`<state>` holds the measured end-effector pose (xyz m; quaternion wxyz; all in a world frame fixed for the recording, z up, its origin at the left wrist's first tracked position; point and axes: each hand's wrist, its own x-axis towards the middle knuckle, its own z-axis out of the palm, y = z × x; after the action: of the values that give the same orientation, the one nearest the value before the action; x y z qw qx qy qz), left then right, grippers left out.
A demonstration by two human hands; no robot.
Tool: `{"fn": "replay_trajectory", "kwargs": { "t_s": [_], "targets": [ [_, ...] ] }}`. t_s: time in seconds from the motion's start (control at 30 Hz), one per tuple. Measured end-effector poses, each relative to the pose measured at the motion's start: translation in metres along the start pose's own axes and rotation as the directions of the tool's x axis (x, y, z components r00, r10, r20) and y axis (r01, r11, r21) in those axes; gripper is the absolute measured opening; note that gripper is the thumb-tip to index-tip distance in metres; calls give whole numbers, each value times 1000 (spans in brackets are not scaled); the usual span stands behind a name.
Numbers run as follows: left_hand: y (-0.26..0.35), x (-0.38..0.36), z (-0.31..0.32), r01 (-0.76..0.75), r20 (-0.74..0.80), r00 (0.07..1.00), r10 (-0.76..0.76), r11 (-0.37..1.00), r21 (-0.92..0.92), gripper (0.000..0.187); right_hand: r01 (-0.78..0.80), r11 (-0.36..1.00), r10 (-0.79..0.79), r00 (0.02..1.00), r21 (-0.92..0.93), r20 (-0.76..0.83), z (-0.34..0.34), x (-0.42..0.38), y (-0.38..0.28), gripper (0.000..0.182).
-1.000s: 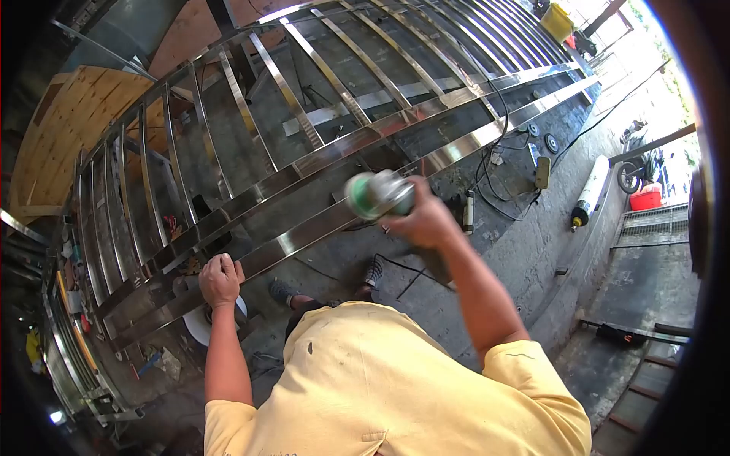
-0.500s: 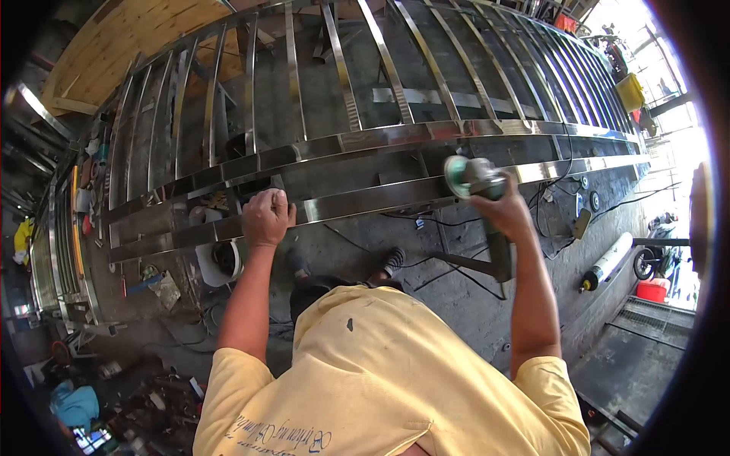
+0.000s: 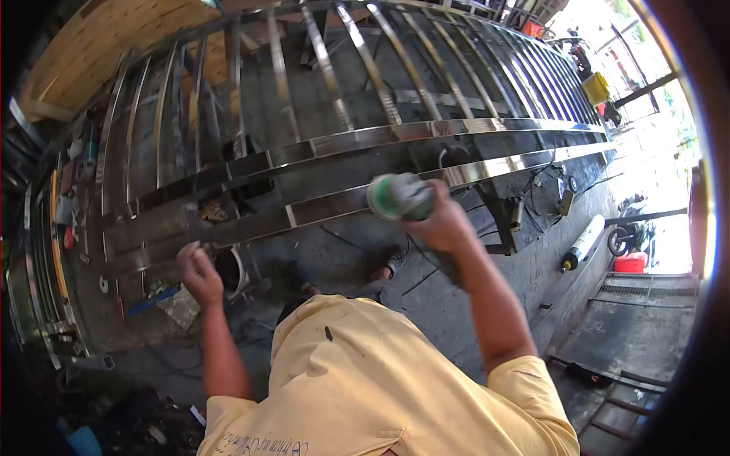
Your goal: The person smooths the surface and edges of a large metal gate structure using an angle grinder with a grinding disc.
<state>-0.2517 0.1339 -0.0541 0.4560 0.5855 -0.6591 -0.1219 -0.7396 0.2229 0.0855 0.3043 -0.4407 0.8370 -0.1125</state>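
My right hand [image 3: 439, 220] is wrapped round the body of an angle grinder [image 3: 414, 196], blurred by motion. Its round green disc [image 3: 382, 197] faces left, over the shiny near rail [image 3: 327, 207] of a long metal frame. At the left end of that rail is my left hand [image 3: 201, 277], its loosely bent fingers apart at the rail's near edge with nothing seen in them. A second rail [image 3: 365, 139] runs behind the near one, and upright bars [image 3: 372, 64] stretch away from it.
Below the rail, near my left hand, stands a white bucket [image 3: 232, 272]. Dark cables cross the floor by my feet. A gas cylinder [image 3: 584, 242] lies at the right, close to a red bucket [image 3: 630, 263]. Plywood [image 3: 99, 49] is at the back left.
The grinder and my right hand have moved left along the rail. My left hand has come off its grip on the rail and shifted left and nearer me. The view has shifted too.
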Motion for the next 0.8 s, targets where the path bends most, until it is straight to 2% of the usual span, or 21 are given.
{"fn": "replay_trajectory", "kwargs": {
  "t_s": [0.07,0.13,0.23,0.33,0.4,0.47,0.57,0.63,0.77,0.8],
  "targets": [
    [-42,-2,-61,54,-73,996,-42,985,162,32,-41,999,37,995,-33,-88,-14,11,37,113],
    [-72,-6,-113,148,-124,984,-125,968,201,33,-153,985,142,981,-76,-134,-39,14,53,116],
    [-104,-23,-159,220,-175,969,-176,934,281,35,-190,953,146,971,-236,-191,-53,15,41,113],
    [-119,-37,-182,265,-184,960,-209,887,378,37,-124,946,83,986,-299,-147,-42,21,7,111],
    [-120,-42,-184,310,-188,949,-254,866,391,39,20,958,-35,998,-285,-50,-24,19,-33,108],
    [-132,-51,-178,304,-201,950,-238,851,428,40,159,943,-162,987,-292,13,5,22,-66,103],
    [-138,-59,-182,355,-224,932,-284,833,423,40,244,905,-192,965,-349,178,42,0,-155,102],
    [-153,-69,-184,417,-266,905,-332,816,400,40,295,885,-220,947,-360,235,64,-10,-190,103],
    [-175,-95,-206,575,-439,811,-387,670,471,42,364,869,-289,923,-336,252,77,-7,-191,103],
    [-186,-106,-215,602,-465,792,-395,632,488,43,321,884,-254,940,-341,226,74,-5,-185,103]
  ]
}}
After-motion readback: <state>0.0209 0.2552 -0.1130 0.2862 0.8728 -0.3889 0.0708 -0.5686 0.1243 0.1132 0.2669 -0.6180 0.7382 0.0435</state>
